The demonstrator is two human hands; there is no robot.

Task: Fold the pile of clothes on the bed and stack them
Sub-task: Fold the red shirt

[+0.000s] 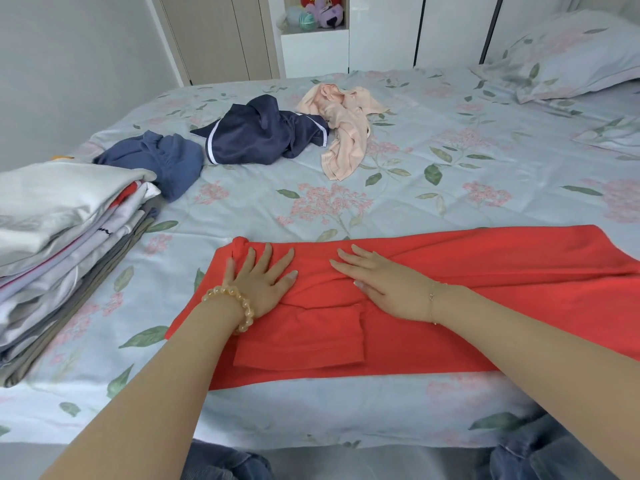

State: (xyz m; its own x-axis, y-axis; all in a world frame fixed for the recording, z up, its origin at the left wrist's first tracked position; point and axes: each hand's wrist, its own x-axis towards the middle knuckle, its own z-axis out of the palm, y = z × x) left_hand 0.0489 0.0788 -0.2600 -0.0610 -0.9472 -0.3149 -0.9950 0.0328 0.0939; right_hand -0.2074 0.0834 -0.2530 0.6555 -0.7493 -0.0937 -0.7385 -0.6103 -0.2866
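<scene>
Bed [398,202]: fills most of the frame, covered by a pale blue sheet printed with pink flowers and green leaves. Matching pillow [568,53] at upper right. Red garment [467,292]: spread flat across the lower centre and right, a sleeve folded over it. Left hand [263,282] and right hand [384,285]: both flat on the red cloth, fingers straight and spread, gripping nothing. Folded stack [59,244]: left edge. Unfolded pieces, upper centre: blue garment [162,161], navy shorts [263,133], peach garment [343,133]. White wardrobe doors [381,29] and a shelf of plush toys [317,10] along the top.
</scene>
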